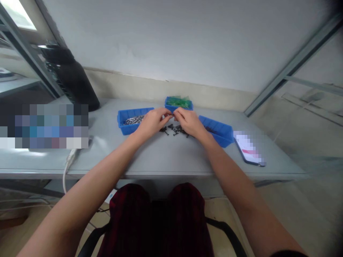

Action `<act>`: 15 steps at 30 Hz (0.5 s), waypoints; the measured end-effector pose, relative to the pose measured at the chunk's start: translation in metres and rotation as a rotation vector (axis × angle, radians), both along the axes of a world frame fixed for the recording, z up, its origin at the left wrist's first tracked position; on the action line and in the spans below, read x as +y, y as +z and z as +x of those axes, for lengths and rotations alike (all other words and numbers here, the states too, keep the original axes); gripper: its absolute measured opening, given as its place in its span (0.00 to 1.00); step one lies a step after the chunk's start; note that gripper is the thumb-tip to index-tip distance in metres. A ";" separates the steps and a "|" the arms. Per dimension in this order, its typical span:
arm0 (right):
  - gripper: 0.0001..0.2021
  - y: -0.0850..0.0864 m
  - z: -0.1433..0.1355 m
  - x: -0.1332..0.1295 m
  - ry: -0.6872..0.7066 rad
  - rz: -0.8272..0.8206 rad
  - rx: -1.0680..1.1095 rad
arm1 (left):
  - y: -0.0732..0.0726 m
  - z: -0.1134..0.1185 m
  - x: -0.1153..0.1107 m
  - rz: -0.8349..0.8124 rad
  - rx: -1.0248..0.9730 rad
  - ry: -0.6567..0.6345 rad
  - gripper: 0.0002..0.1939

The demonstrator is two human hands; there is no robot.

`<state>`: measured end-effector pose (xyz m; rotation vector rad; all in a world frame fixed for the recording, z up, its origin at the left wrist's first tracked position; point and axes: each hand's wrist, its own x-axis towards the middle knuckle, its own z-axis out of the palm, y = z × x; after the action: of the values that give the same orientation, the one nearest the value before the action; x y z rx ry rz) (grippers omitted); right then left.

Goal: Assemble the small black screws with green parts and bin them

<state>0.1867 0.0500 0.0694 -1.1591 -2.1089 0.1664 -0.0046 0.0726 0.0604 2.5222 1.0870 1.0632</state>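
My left hand and my right hand meet fingertip to fingertip above a loose pile of dark screws on the grey table. Both are closed in a pinch; what lies between the fingertips is too small to make out. Beside my left hand is a blue bin holding silvery metal pieces. A second blue bin, with a few dark pieces inside, stands at my right wrist, partly hidden by it. Just behind the hands, a small blue bin contains green plastic pieces.
A large black bottle stands at the back left. A phone lies at the right, near the metal frame. At the left, a white cable hangs over the table's front edge; a blurred area covers things behind it.
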 end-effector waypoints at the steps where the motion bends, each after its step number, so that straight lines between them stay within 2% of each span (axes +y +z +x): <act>1: 0.16 0.000 0.000 0.000 0.001 -0.002 0.003 | 0.000 0.000 0.001 0.002 0.002 -0.001 0.11; 15: 0.17 -0.001 0.001 0.001 0.012 -0.009 0.006 | 0.001 0.000 0.000 0.024 -0.016 0.025 0.11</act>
<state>0.1873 0.0509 0.0684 -1.1500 -2.1127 0.1846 -0.0050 0.0729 0.0613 2.5207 1.1103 1.1078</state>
